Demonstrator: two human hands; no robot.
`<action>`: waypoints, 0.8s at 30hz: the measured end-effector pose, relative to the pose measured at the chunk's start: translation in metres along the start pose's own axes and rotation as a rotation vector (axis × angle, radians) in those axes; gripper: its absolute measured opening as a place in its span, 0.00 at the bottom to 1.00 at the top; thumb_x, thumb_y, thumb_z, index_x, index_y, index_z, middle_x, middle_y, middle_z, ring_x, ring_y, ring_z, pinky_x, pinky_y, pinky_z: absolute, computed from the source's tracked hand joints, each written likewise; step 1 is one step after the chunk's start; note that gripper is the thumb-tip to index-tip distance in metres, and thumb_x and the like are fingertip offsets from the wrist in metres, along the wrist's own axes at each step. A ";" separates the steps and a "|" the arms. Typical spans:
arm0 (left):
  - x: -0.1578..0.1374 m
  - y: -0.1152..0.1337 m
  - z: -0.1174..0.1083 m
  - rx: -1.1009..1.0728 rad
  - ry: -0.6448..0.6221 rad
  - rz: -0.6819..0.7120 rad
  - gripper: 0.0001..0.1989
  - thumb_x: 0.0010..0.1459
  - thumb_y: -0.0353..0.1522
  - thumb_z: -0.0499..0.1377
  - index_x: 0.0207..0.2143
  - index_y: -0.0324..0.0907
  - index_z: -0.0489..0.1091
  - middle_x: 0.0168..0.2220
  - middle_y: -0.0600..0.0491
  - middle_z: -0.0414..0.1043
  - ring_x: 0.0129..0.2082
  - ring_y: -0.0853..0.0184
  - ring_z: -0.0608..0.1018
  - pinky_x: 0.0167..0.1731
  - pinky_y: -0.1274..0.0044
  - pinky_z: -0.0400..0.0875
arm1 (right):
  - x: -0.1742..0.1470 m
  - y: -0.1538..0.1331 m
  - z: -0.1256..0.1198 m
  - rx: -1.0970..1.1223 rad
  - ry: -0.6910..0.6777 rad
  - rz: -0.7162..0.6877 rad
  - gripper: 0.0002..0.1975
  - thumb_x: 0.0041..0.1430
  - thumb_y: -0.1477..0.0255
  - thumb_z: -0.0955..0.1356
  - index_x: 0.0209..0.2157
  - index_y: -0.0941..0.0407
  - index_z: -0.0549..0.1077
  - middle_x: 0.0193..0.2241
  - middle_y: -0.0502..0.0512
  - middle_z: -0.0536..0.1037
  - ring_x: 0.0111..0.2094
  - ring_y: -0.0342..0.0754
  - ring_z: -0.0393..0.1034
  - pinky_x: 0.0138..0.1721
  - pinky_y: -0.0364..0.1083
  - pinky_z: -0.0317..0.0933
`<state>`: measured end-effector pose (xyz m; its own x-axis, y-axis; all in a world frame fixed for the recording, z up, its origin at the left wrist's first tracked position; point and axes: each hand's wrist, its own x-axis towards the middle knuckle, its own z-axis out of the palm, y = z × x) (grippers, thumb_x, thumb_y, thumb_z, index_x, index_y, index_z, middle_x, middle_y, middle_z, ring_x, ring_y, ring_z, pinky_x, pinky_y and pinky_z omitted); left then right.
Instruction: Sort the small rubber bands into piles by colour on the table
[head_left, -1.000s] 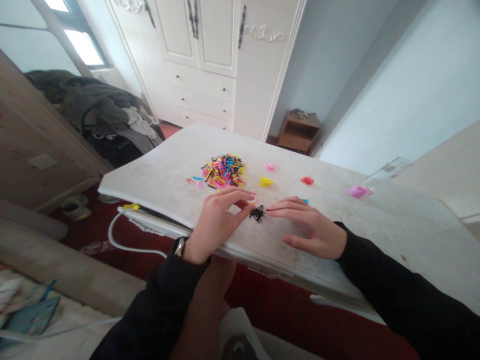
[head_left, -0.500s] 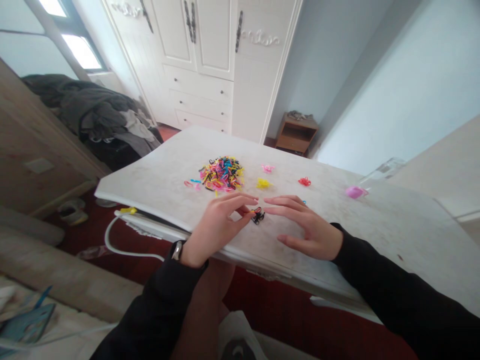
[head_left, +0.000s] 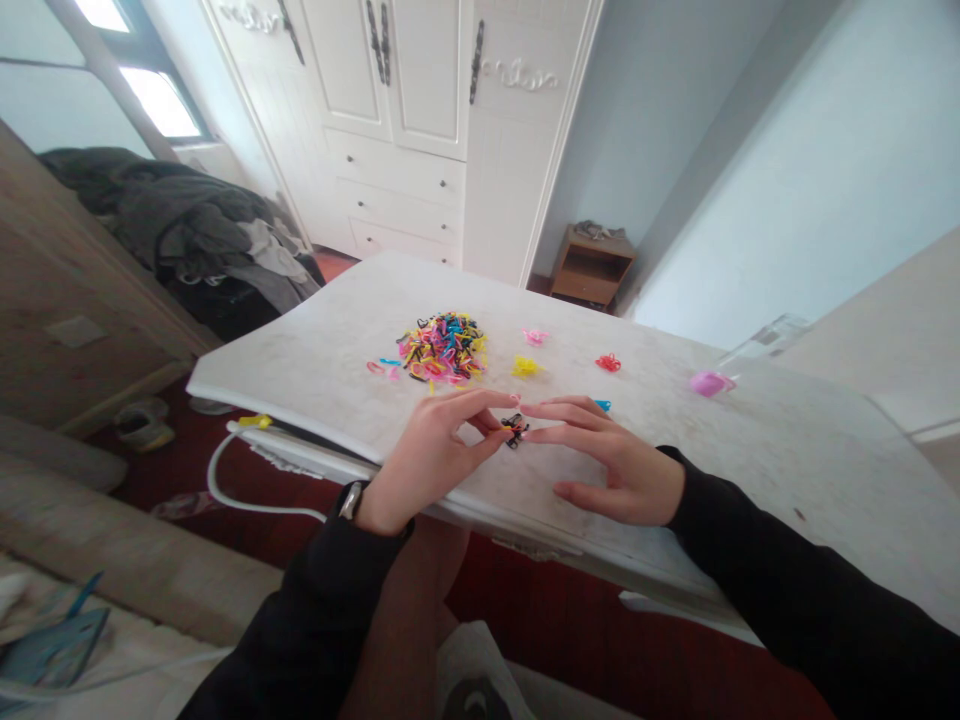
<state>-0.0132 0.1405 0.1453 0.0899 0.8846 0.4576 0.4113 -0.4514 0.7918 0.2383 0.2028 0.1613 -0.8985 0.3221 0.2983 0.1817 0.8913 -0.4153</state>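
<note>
Left hand: fingertips pinched on a small orange band. Right hand: thumb apart from fingers, fingertips beside the black bands on the table. Mixed pile lies beyond the left hand.

1. A white table shows faint stains.
2. Nearest its left edge sits a mixed heap of coloured bands, a few loose bands beside it.
3. Toward the far edge lie pink, yellow and red clusters.
4. Nearer the front edge: a black cluster and a half-hidden blue piece.
5. Rightward, by the far edge, lies a pink object.
</note>
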 end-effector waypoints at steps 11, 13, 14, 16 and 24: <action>0.001 0.000 0.000 -0.011 -0.002 -0.016 0.17 0.56 0.22 0.68 0.48 0.42 0.79 0.30 0.56 0.82 0.29 0.74 0.82 0.18 0.91 0.65 | -0.001 0.002 0.001 0.011 -0.015 -0.027 0.29 0.65 0.65 0.72 0.66 0.54 0.68 0.64 0.65 0.73 0.65 0.58 0.64 0.65 0.60 0.60; 0.001 0.000 0.000 -0.010 -0.004 -0.020 0.17 0.56 0.22 0.68 0.48 0.42 0.79 0.30 0.56 0.82 0.30 0.73 0.82 0.18 0.91 0.65 | 0.000 0.002 0.001 0.008 -0.007 -0.032 0.29 0.65 0.66 0.71 0.66 0.54 0.69 0.63 0.64 0.74 0.64 0.58 0.65 0.64 0.60 0.61; 0.001 0.000 0.000 -0.009 -0.005 -0.022 0.17 0.56 0.22 0.68 0.48 0.42 0.79 0.31 0.56 0.82 0.30 0.73 0.82 0.18 0.90 0.66 | 0.000 0.002 0.001 0.008 0.000 -0.035 0.28 0.66 0.66 0.71 0.65 0.54 0.69 0.62 0.64 0.75 0.63 0.58 0.66 0.64 0.60 0.62; 0.001 -0.001 0.000 -0.010 -0.005 -0.023 0.16 0.57 0.23 0.68 0.48 0.43 0.79 0.31 0.55 0.82 0.30 0.72 0.83 0.20 0.90 0.67 | 0.001 0.000 0.001 0.009 0.023 -0.040 0.27 0.66 0.66 0.71 0.64 0.54 0.70 0.61 0.64 0.76 0.61 0.58 0.68 0.62 0.59 0.64; 0.000 -0.006 0.000 -0.003 -0.009 -0.038 0.16 0.58 0.26 0.66 0.49 0.44 0.79 0.32 0.54 0.82 0.32 0.69 0.83 0.24 0.86 0.73 | -0.003 0.020 -0.028 -0.101 0.274 0.098 0.13 0.67 0.68 0.70 0.52 0.52 0.79 0.50 0.59 0.83 0.51 0.56 0.77 0.56 0.59 0.68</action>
<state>-0.0151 0.1433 0.1408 0.0823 0.9020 0.4238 0.4122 -0.4180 0.8096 0.2558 0.2284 0.1759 -0.7359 0.4700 0.4873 0.3134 0.8745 -0.3701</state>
